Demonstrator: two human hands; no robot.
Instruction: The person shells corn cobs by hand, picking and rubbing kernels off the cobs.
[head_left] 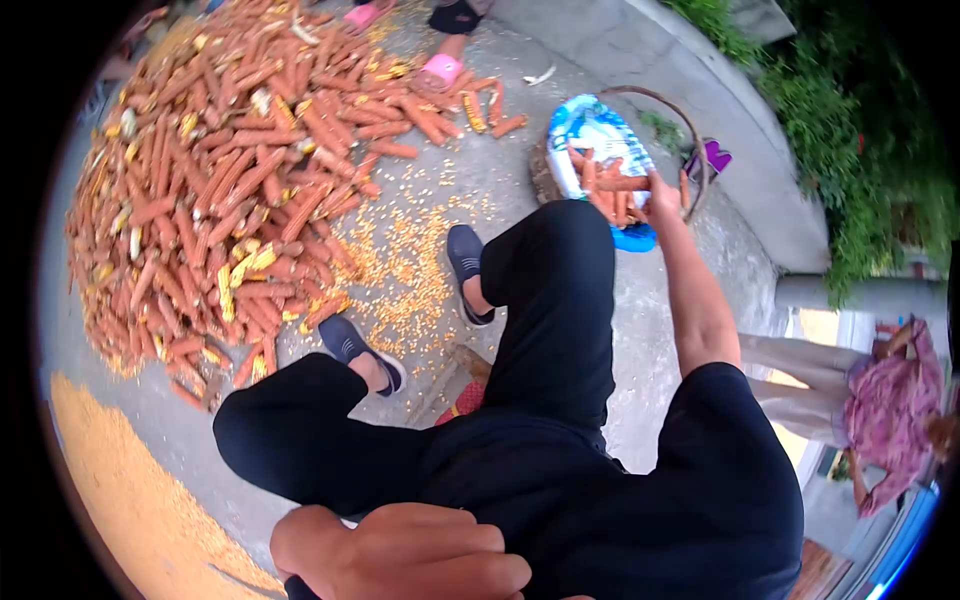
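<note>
My right arm stretches out to a basket (640, 238) lined with blue and white plastic. There, my right hand (662, 198) is closed around the end of a reddish corn cob (622, 184), over other bare cobs inside. Near my body at the bottom, my left hand (410, 552) is closed with its fingers curled; whatever may be inside it is hidden. A large heap of reddish cobs (215, 180) lies at the left, with some yellow-kernelled ears (250, 264) among them.
Loose kernels (400, 260) are scattered on the concrete around my shoes (352, 345). A sheet of yellow grain (130, 480) spreads at lower left. Someone's feet in pink slippers (441, 72) are beyond the heap. Another person (890, 405) stands at right, near a purple object (712, 158) and green plants.
</note>
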